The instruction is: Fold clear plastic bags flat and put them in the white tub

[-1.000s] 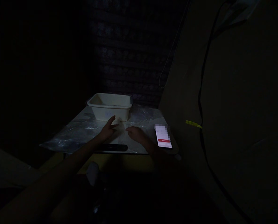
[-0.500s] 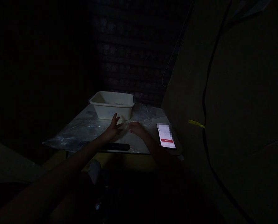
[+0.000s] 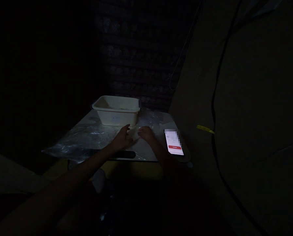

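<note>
In dim light my left hand [image 3: 122,139] hovers above the front of a small white table [image 3: 147,151], its index finger stretched out and the other fingers loosely bent, with nothing visible in it. To its right, my right hand [image 3: 146,133] has its fingers closed in a pinch. A tiny pale spot shows at those fingertips, too dim to name. Just beyond both hands stands a cream plastic tub [image 3: 118,117]; its contents are hard to make out. Clear plastic film [image 3: 79,142] lies over the table's left side.
A lit phone [image 3: 174,146] lies at the table's right edge. A dark slot [image 3: 124,154] runs along the front edge. On the right, a dark cable [image 3: 213,108] with a yellow tie [image 3: 205,128] hangs along a sloping wall.
My hands have moved slightly apart, the right one a little to the right. My left hand's spread fingers have drawn closer together. The pale wisp between the hands no longer shows clearly.
</note>
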